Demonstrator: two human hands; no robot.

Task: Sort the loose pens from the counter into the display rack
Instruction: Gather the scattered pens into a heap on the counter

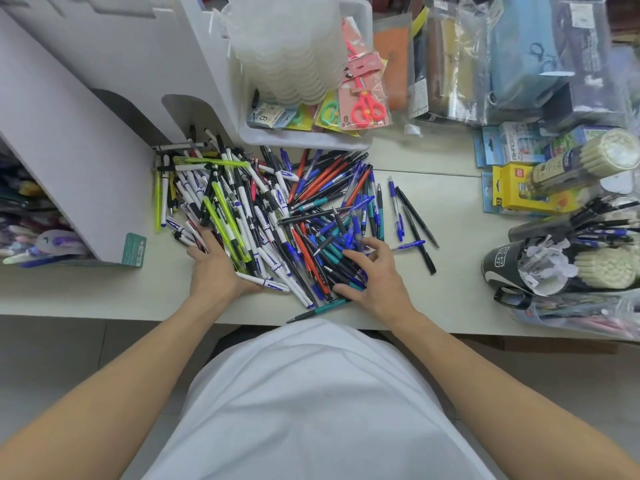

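My left hand [216,268] lies flat and open against the left edge of the heap of loose white, blue, red, teal and yellow-green pens [277,216] on the pale bench [450,289]. My right hand [372,275] rests on the right side, fingers loosely curled among the blue and teal ones, gripping none. The white cardboard display rack [86,140] stands just left of the heap.

Behind the pile sits a white bin [304,142] holding a tall stack of clear plastic cups [287,46] and carded kids' scissors [363,107] in pink, green and yellow. To its right lie bagged pencil cases, 1 of them light blue [523,60]. Further right are a yellow box [516,188], a tube of pale pencils [588,161] and a black mug [502,271] lying on its side.
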